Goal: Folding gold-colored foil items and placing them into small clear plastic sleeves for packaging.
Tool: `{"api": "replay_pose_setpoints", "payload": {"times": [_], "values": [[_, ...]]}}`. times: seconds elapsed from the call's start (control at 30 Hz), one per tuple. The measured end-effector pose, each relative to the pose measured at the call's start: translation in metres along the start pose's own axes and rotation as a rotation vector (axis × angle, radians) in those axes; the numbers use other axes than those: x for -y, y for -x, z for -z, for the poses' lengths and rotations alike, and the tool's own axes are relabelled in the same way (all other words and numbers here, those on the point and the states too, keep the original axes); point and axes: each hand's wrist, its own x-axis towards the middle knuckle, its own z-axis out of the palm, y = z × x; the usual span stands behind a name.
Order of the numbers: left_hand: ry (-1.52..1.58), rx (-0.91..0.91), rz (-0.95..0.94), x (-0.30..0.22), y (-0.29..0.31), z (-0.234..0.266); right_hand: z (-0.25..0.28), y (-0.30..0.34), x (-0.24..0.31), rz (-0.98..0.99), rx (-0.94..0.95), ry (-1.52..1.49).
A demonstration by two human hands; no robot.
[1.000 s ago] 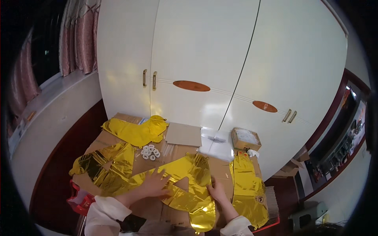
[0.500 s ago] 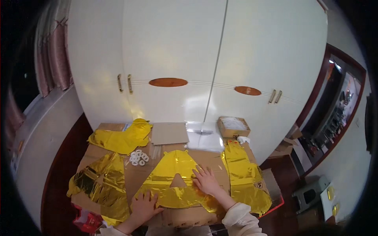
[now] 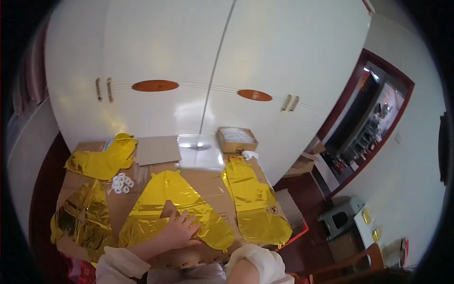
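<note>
A flat gold foil balloon [image 3: 156, 189] shaped like a letter A, with a three-sided hole, lies on the cardboard-covered table in front of me. My left hand [image 3: 177, 232] rests on its lower part just below the hole, fingers apart and slightly bent. Only my right forearm and pale sleeve [image 3: 262, 260] show at the lower edge; the hand itself is out of view. Flat gold foil balloons also lie on either side: one on the right [image 3: 255, 203], one at the near left [image 3: 85, 208] and one at the far left [image 3: 101, 161].
Several small white rings [image 3: 122, 183] sit in a heap beside grey card sheets [image 3: 158, 150]. Clear plastic sheets [image 3: 201, 154] and a cardboard box with white contents [image 3: 236, 140] stand against the white wardrobe [image 3: 179, 47]. A grey stool [image 3: 340, 215] is on the floor to the right.
The view has swung to the right. My left hand has moved from the balloon's lower left to beside its hole. My right hand has left the balloon and dropped out of the picture.
</note>
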Motion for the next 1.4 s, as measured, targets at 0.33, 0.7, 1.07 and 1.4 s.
{"api": "replay_pose_setpoints", "payload": {"times": [0.33,0.7,1.07,1.4], "values": [[0.004,0.261,-0.172,0.003,-0.031,-0.045,0.070,0.187,-0.054,-0.783,-0.404,1.242],[0.121,0.031,-0.343,-0.024,-0.110,-0.019,0.079,0.301,-0.065,-1.183,-0.644,1.474],[0.370,-0.169,-0.318,-0.042,-0.165,-0.051,0.100,0.316,-0.066,-0.998,-1.400,0.738],[1.036,0.083,0.191,-0.078,-0.189,-0.052,0.102,0.327,-0.072,-0.892,-1.386,0.676]]}}
